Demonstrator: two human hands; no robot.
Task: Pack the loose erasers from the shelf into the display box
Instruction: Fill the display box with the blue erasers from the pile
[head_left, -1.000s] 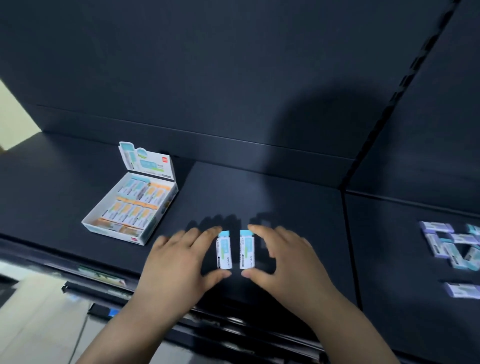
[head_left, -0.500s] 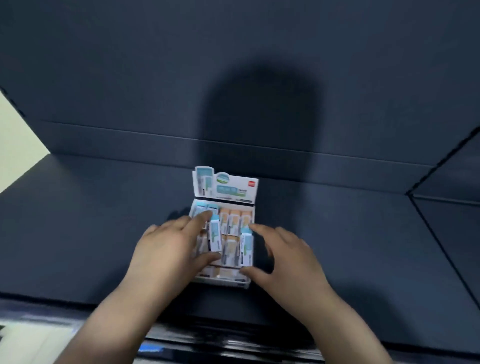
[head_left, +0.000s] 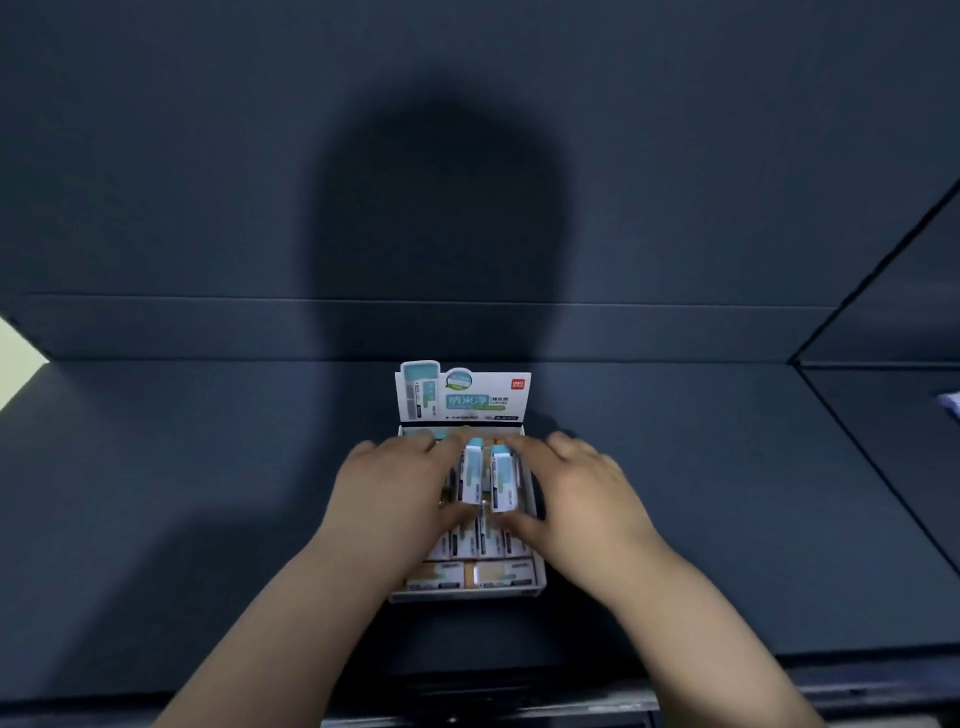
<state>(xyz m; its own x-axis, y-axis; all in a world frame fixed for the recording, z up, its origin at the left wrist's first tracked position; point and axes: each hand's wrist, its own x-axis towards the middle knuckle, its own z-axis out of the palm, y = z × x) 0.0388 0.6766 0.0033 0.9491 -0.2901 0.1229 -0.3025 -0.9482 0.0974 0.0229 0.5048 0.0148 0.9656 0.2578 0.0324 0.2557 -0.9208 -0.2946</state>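
Obs.: display box (head_left: 470, 594) sits on the dark shelf (head_left: 208, 519), centre of view, with its printed lid flap upright on the far side. Rows of sleeved erasers already lie inside it.

Left hand (head_left: 400, 488): grip pinches the left eraser (head_left: 472, 475) end to end, forefinger on the far end, thumb on the near end. Right hand (head_left: 576, 499): same grip on the right eraser (head_left: 504, 480). The two erasers are side by side, lengthwise near-to-far, above the far half of the box.

Handling (judgement): small blocks, likely very light and fairly stiff, not fragile. The paper sleeve looks smooth, so a pinch on the flat faces could slide. Holding by the short ends, as here, seems the safer hold and leaves the long sides free to drop between neighbours. Little squeeze should be needed.

Not resolved:
- Both hands cover the left and middle of the box, so the free slots cannot be counted.
- Cannot tell whether the held erasers touch the packed layer or hang just above it.
- Fingertips and the box's far rim are blurred, and the sleeve print is unreadable.
- A pale object (head_left: 950, 402) is cut off at the right edge and cannot be identified.
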